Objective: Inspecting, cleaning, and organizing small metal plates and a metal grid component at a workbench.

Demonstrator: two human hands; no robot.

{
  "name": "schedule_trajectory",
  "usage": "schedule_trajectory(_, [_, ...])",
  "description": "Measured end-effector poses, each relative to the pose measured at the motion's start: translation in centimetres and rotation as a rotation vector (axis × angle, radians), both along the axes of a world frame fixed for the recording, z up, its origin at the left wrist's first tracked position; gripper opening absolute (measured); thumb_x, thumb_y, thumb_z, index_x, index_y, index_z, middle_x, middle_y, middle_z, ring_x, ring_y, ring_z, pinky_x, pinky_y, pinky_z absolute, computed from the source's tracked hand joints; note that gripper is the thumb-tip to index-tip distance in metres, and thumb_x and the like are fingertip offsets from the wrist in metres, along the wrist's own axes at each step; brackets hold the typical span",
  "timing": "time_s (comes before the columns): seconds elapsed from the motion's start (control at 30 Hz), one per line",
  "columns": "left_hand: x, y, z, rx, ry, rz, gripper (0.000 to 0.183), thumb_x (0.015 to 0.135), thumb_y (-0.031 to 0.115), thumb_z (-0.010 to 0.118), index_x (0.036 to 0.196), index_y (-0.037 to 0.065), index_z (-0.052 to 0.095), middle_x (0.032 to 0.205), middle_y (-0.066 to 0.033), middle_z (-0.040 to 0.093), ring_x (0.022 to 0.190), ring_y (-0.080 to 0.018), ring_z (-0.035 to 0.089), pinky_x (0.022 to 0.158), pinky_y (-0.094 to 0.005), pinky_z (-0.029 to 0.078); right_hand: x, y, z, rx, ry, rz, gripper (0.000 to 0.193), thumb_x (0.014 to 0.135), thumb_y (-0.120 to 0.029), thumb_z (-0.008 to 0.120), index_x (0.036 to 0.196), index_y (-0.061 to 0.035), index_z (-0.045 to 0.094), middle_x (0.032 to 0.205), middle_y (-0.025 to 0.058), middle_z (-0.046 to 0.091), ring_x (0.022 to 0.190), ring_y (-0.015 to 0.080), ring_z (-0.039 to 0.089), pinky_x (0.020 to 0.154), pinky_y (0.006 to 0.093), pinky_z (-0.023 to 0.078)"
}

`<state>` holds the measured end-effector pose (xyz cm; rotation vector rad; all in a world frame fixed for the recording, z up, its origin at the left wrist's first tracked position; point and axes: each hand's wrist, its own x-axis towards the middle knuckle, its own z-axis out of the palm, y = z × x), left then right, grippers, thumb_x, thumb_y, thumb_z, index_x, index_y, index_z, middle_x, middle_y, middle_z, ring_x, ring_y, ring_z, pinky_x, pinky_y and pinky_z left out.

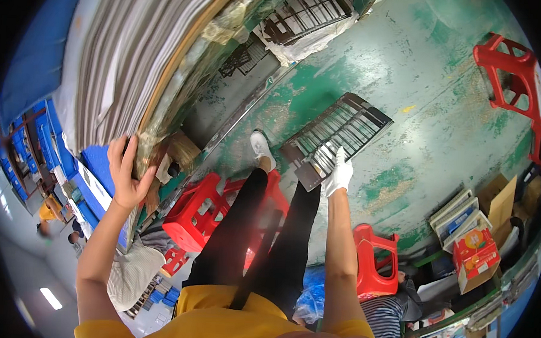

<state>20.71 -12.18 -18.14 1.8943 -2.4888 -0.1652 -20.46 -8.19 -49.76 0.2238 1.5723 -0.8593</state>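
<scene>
While the left hand (pixel 125 169) grips stacked sheets (pixel 130 60), the gloved right hand (pixel 339 172) holds a dark grille (pixel 338 133).

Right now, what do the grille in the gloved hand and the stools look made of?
Grille: probably moulded plastic, dark matte, thin even slats; painted metal is possible. Right hand grips its near edge in a white, seemingly fabric glove. Stools: glossy red plastic with moulded cut-outs.

Worn green floor (pixel 419 73) bears a dark grille (pixel 345 127) and red stools (pixel 510 71).
</scene>
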Motion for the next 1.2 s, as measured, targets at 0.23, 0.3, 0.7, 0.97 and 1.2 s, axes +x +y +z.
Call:
schedule_trajectory(0.23, [2.7,2.5,0.2,0.051,-0.049,0.012,0.075,0.077,0.025,0.073,0.14,-0.002,0.042,0.138,-0.0235,0.038,0.123,-0.0399,0.039,0.106,-0.047,0.028,4.3,3.4,-7.2,-0.133,0.043,0.118,0.069,0.093,-0.005,0.062,0.149,-0.0065,0.023,0.147,0.0069,0.037,0.13,0.0192,0.038,0.109,0.0307,0.031])
schedule_trajectory(0.3, [3.3,3.1,0.2,0.084,-0.007,0.014,0.072,0.083,0.022,0.067,0.142,-0.006,0.036,0.147,-0.0249,0.031,0.138,-0.0394,0.028,0.113,-0.0469,0.017,6.0,3.4,-8.4,-0.224,0.276,0.042,0.04,0.092,-0.02,0.067,0.128,-0.0064,0.056,0.114,0.0024,0.062,0.104,0.0158,0.053,0.09,0.0326,0.046])
schedule_trajectory(0.7, [3.2,3.9,0.4,0.024,-0.167,-0.117,0.075,0.084,0.023,0.066,0.143,-0.007,0.032,0.15,-0.0256,0.026,0.143,-0.0375,0.021,0.115,-0.0444,0.014,7.8,-9.9,-6.5,-0.073,0.115,0.21,0.053,0.093,-0.039,0.064,0.128,0.0004,0.056,0.113,0.0057,0.064,0.095,0.0156,0.056,0.084,0.0302,0.045])
schedule_trajectory(0.97, [4.4,4.7,1.1,0.061,-0.051,-0.073,0.076,0.086,0.026,0.065,0.143,-0.009,0.029,0.148,-0.0227,0.031,0.138,-0.0398,0.024,0.113,-0.047,0.014,13.2,-13.0,-11.3,-0.331,-0.048,0.083,0.04,0.095,-0.025,0.064,0.125,0.0007,0.058,0.116,0.0033,0.063,0.099,0.0124,0.055,0.089,0.0277,0.044])
schedule_trajectory(1.2, [3.5,4.6,1.5,-0.005,-0.06,-0.07,0.076,0.08,0.025,0.069,0.139,-0.009,0.034,0.139,-0.0277,0.041,0.129,-0.0397,0.037,0.109,-0.0462,0.023,17.9,-9.6,-12.8,-0.281,-0.058,0.285,0.047,0.093,-0.024,0.066,0.128,0.0042,0.052,0.119,0.007,0.061,0.101,0.0163,0.055,0.092,0.0284,0.043])
